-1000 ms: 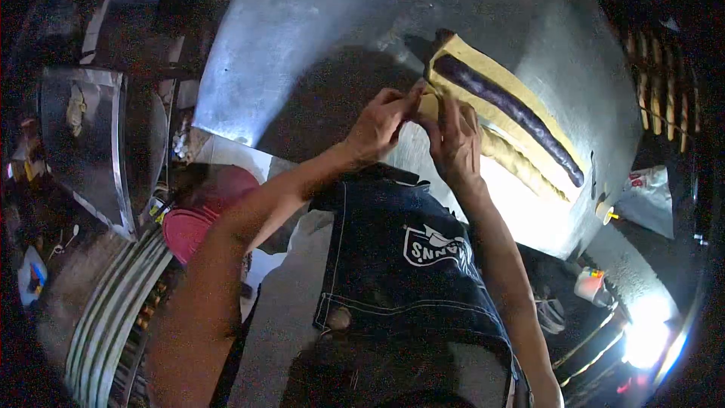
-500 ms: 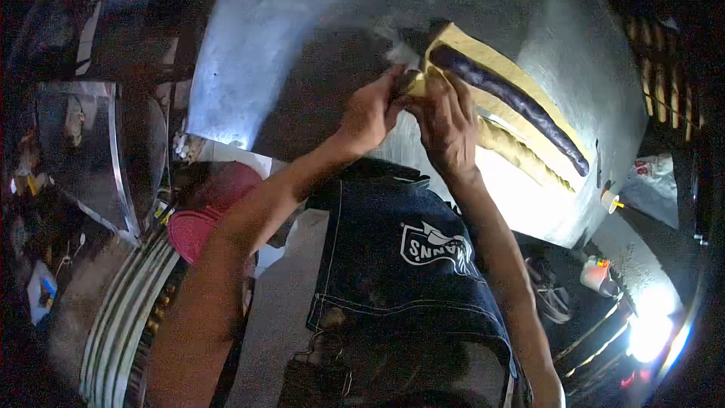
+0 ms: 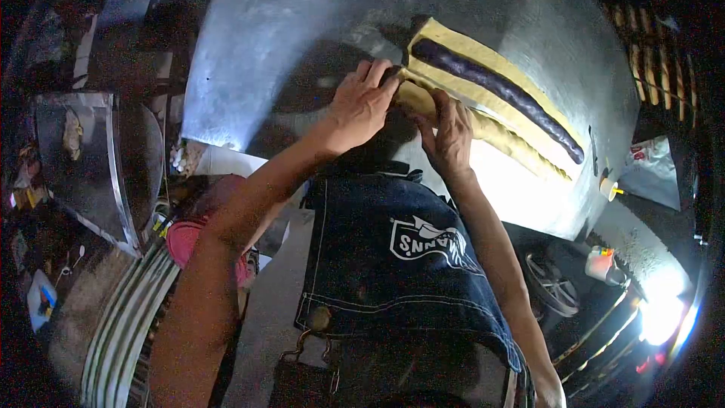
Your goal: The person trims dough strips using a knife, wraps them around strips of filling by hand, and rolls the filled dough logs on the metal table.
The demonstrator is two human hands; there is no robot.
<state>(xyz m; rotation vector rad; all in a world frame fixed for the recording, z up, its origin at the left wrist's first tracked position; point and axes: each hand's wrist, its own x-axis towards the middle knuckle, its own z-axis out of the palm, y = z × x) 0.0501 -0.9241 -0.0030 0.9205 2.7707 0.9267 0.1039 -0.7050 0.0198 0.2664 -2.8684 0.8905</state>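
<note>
A long pale yellow dough roll (image 3: pixel 509 144) lies slantwise on the metal work surface, its left end between my hands. My left hand (image 3: pixel 364 104) has its fingers curled at that end; its thumb is partly hidden. My right hand (image 3: pixel 451 136) is wrapped over the roll a little further along, thumb on the near side. Just beyond the roll lies a flat strip of yellow dough (image 3: pixel 472 53) with a dark purple filling log (image 3: pixel 498 85) laid along its length. The strip's left edge comes close to the roll's end.
The grey metal table (image 3: pixel 264 45) stretches out in front of me. Pale sticks of dough (image 3: pixel 648 60) sit on a rack at far right. A bright lamp (image 3: pixel 661 316) glares at lower right. Pink round lids or containers (image 3: pixel 189 240) stand beside my left arm.
My hands have moved apart from their close pinch at the dough's end, exposing a stretch of roll between them. The view has shifted slightly.
</note>
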